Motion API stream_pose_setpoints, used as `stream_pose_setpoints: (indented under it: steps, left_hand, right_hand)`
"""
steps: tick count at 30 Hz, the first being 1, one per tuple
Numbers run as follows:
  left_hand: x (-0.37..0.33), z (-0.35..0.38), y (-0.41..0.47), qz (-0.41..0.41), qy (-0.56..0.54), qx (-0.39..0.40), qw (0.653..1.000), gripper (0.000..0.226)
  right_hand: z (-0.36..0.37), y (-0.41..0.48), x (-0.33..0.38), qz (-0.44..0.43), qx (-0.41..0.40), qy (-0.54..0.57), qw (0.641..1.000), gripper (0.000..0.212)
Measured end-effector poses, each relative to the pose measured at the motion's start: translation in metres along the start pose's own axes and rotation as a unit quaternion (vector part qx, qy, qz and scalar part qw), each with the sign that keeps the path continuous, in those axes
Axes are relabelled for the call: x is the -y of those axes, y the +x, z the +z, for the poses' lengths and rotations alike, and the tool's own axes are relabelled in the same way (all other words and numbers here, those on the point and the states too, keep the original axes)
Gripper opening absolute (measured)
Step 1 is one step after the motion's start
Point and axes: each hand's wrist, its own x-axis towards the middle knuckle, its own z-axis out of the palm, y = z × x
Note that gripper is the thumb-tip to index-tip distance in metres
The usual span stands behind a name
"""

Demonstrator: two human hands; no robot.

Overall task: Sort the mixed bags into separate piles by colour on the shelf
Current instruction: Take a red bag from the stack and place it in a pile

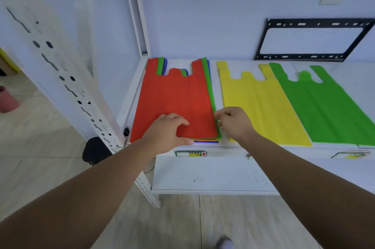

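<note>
A mixed stack of flat bags lies at the left of the white shelf, with a red bag on top and green and blue edges showing beneath. My left hand rests on the red bag's near edge, thumb under the stack's front. At the stack's near right corner my right hand pinches the red bag's edge. To the right lie a yellow bag and a green bag, each flat and alone.
A white perforated upright post stands at the left of the shelf. A black metal bracket leans on the back wall. Price labels sit on the shelf's front lip. A pink bin stands on the floor far left.
</note>
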Motion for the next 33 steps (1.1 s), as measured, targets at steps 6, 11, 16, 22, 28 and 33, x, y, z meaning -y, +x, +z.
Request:
stream_pose_setpoints:
  steps: [6,11,16,22,28,33]
  left_hand:
    - [0.004,-0.006,-0.003,0.018,-0.033,-0.002,0.999,0.06]
    - [0.003,-0.007,-0.003,0.018,-0.036,-0.005,0.999,0.058]
    - [-0.024,0.007,-0.016,0.175,-0.005,-0.08,0.981,0.023]
    - [-0.035,0.035,-0.028,0.16,-0.084,-0.077,0.981,0.039]
    - [0.004,0.016,-0.034,0.004,-0.04,-0.156,0.987,0.061]
    - [0.009,-0.014,-0.036,-0.148,-0.319,-0.178,0.919,0.076]
  right_hand:
    - [0.009,0.0,0.014,0.103,0.032,0.149,0.983,0.011]
    - [0.014,0.003,0.021,0.172,0.082,0.199,0.961,0.025]
    - [0.029,0.002,0.021,0.189,0.135,0.207,0.95,0.009]
    - [0.031,0.007,0.026,0.212,0.128,0.266,0.932,0.02]
    - [0.014,0.008,0.025,0.21,0.155,0.244,0.934,0.023]
    - [0.005,0.006,0.024,0.209,0.174,0.215,0.938,0.022]
